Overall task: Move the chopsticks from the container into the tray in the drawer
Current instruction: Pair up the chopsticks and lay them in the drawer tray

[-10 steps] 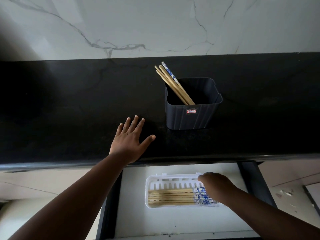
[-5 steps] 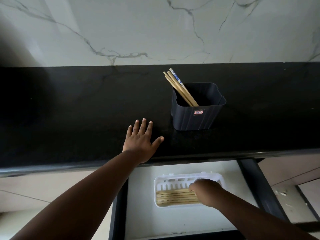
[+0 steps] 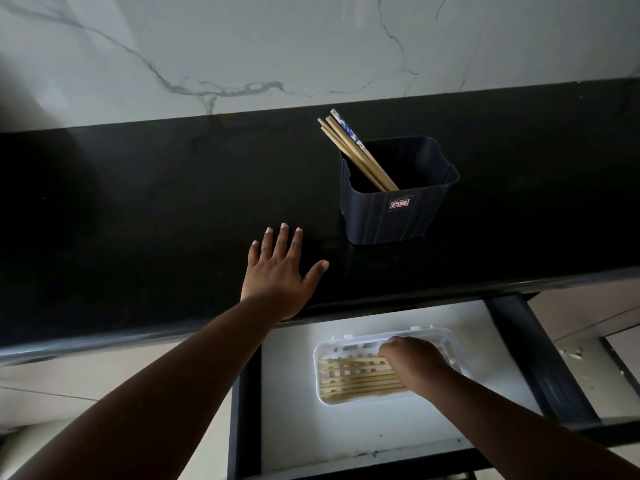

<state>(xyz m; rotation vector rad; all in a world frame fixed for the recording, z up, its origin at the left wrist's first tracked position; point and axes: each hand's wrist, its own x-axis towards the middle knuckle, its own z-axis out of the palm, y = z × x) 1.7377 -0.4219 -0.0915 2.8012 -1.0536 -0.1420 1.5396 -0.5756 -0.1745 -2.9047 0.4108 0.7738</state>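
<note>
This is a home kitchen. A polished black stone countertop [image 3: 138, 209] runs along a white marble-patterned wall [image 3: 277, 46] with grey veins. A dark plastic utensil container [image 3: 398, 216] stands on the counter with wooden chopsticks [image 3: 349, 147] leaning out of it. Under the counter edge an open drawer [image 3: 298, 393] with a white floor holds a white slotted cutlery tray [image 3: 450, 336] of more chopsticks. Pale cabinet fronts [image 3: 571, 317] flank the drawer.

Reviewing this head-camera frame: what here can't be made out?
- Right hand grip: its back hides the fingers over the white slotted plastic tray.
- Right ends of the tray's wooden chopsticks: covered by that hand.
- Small red label on the dark blue plastic container: too small to read.
</note>
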